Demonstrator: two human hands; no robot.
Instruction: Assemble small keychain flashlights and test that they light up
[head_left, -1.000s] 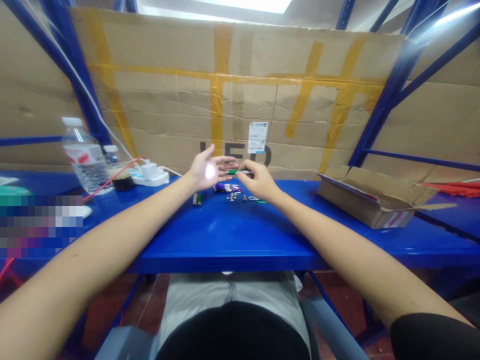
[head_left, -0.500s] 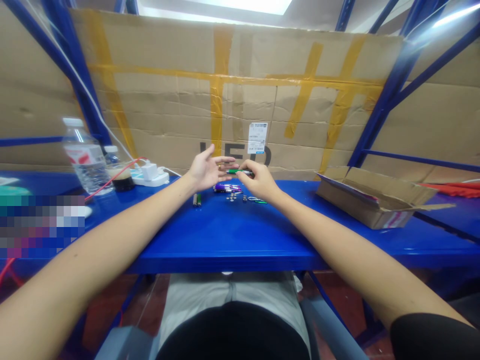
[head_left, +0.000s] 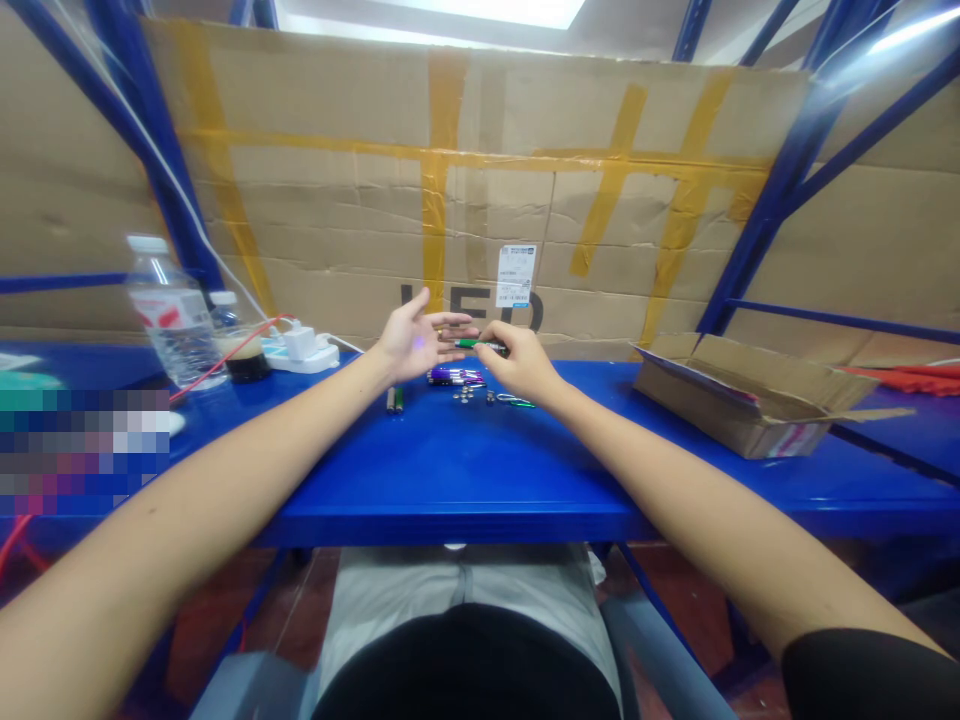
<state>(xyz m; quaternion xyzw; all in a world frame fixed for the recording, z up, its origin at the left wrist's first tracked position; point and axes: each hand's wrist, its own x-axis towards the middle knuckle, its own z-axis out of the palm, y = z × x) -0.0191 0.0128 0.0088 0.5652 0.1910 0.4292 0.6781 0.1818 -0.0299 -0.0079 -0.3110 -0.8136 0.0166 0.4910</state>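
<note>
Pinching a slim green torch (head_left: 480,344) in the right hand (head_left: 521,365), fingers (head_left: 498,334) closed round its rear half, thumb side on top. Prob. sitting on a button there, tho too small to tell. Holding it level just above the tabletop (head_left: 480,480), at the far middle, tip aimed left. Spreading the left hand (head_left: 411,342) wide open, gripping nothing, palm turned toward that tip and fingertips nearly meeting the torch nose. Seemingly serving as a screen, w/ a faint violet dot showing on the palm. Stretching both forearms well out, so working far from the body, right over the parts pile.

Looking at the torch itself: thin, pen-like, glossy green barrel w/ a darker bit at the front, half hidden inside the grip. Light, rigid, an easy pinch by the look of it.

Leaving the rest laid out below the hands, within reach: purple torches (head_left: 454,376) lying side by side, two small cylinders (head_left: 394,400) (batteries, prob.) just left of them, loose button cells (head_left: 465,395) and a green-tagged ring (head_left: 514,401) near the right wrist. Parking the drinks well apart on the left: clear water bottle (head_left: 172,320), dark-filled bottle (head_left: 236,352), white power strip (head_left: 304,350) just beside. Resting an open cardboard box (head_left: 750,395) over on the right, w/ a taped cardboard wall (head_left: 480,180) backing it all
</note>
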